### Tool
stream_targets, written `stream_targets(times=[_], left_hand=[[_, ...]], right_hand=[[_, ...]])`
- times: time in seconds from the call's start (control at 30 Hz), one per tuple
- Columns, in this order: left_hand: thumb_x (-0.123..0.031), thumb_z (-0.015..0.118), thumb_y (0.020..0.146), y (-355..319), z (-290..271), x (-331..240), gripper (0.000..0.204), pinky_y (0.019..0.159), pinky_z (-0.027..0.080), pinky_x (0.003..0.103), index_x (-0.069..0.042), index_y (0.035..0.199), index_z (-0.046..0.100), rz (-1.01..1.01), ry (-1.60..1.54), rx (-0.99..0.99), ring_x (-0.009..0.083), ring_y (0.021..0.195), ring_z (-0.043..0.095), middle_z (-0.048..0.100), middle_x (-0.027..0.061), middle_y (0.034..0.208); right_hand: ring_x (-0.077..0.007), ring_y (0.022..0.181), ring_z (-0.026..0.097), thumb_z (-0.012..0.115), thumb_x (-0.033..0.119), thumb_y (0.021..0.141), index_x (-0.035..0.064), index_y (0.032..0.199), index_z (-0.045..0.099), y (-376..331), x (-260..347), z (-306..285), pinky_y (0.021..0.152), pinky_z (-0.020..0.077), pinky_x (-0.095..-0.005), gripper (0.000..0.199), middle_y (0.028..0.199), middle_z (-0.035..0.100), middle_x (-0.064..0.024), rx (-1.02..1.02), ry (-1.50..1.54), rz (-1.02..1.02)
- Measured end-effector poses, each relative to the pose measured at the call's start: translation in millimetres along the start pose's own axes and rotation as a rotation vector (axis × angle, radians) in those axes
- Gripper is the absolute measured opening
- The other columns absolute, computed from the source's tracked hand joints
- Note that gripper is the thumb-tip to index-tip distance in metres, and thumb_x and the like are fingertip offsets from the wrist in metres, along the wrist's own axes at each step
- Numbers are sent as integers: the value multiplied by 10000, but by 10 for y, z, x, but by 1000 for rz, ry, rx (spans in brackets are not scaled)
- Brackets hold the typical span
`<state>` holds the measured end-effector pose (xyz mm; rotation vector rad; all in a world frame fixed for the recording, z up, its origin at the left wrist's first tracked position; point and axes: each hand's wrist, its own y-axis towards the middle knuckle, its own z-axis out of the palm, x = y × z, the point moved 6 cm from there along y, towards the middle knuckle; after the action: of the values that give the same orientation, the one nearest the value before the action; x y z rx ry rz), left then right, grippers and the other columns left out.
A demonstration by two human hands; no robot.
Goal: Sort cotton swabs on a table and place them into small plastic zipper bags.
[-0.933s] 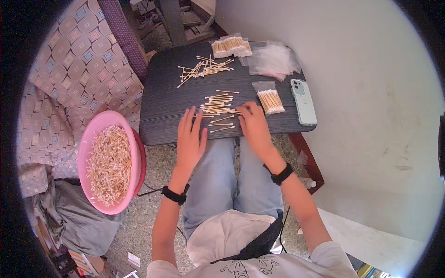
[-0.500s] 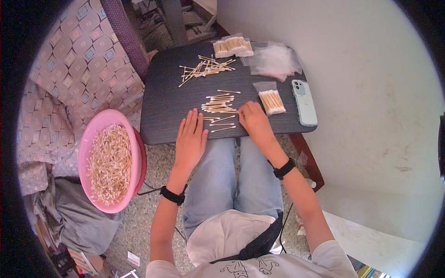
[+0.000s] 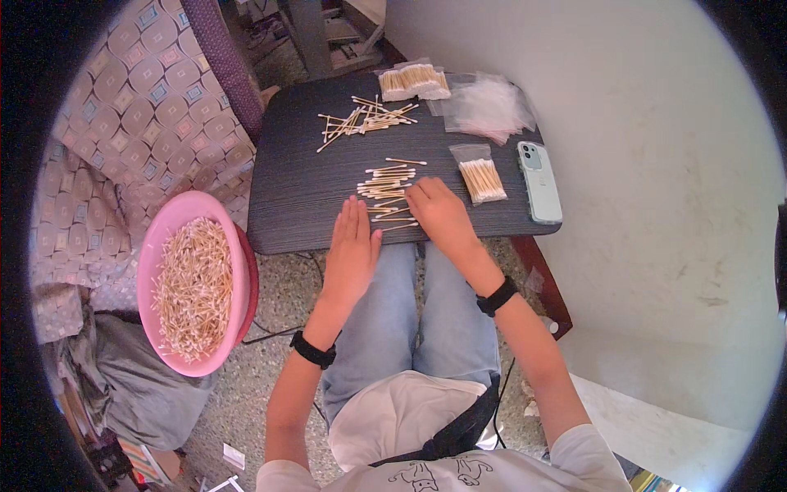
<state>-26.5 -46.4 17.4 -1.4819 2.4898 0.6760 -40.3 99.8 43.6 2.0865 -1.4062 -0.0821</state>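
Note:
Wooden-stemmed cotton swabs (image 3: 385, 182) lie in a rough row near the front middle of the black table, mostly side by side. My left hand (image 3: 352, 254) lies flat at the row's lower left end, fingers stretched out and close together. At the right ends of the swabs, my right hand (image 3: 443, 215) rests with bent fingers slightly apart, fingertips touching or just beside the nearer swabs. I see no swab lifted in either hand. The tips under the right fingers are partly hidden.
Behind the row is a loose heap of swabs (image 3: 365, 123). Filled bags (image 3: 414, 80), flat clear bags (image 3: 484, 107), one filled bag (image 3: 481, 176) and a pale phone (image 3: 538, 182) lie on the table (image 3: 287, 189). A pink basin (image 3: 147, 287) of swabs stands left; a wall (image 3: 656, 205) rises right.
My right hand has moved a little left over the swab ends, and its fingers have loosened from a pinch. My left hand has slid slightly right and nearer me. The nearer swabs lie closer together.

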Motion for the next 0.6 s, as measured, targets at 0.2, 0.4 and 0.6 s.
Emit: stream_targets(times=[0.2, 0.4, 0.6], left_hand=[[-186, 460, 918, -2, -54, -25, 493, 1076, 267, 427, 95, 1309, 355, 24, -69, -6, 346, 1316, 306, 316, 250, 1400], [-198, 448, 922, -2, -35, -62, 427, 1073, 267, 406, 35, 1280, 442, 118, 80, 26, 278, 1311, 339, 387, 166, 1388], [-194, 435, 928, -8, -23, -44, 437, 1082, 251, 416, 15, 1311, 408, 93, 49, 44, 261, 1321, 324, 376, 148, 1401]], right_hand=[[-270, 827, 549, 628, 52, 748, 19, 835, 593, 16, 57, -37, 725, 467, -353, 99, 870, 577, -85, -23, 133, 20], [-287, 833, 537, 614, 51, 762, 18, 829, 593, 8, 0, -63, 748, 453, -368, 77, 873, 580, -99, -5, 257, -2], [-290, 857, 529, 617, 33, 754, 15, 859, 600, 34, -32, -30, 752, 451, -364, 109, 867, 566, -102, 17, 152, 24]])
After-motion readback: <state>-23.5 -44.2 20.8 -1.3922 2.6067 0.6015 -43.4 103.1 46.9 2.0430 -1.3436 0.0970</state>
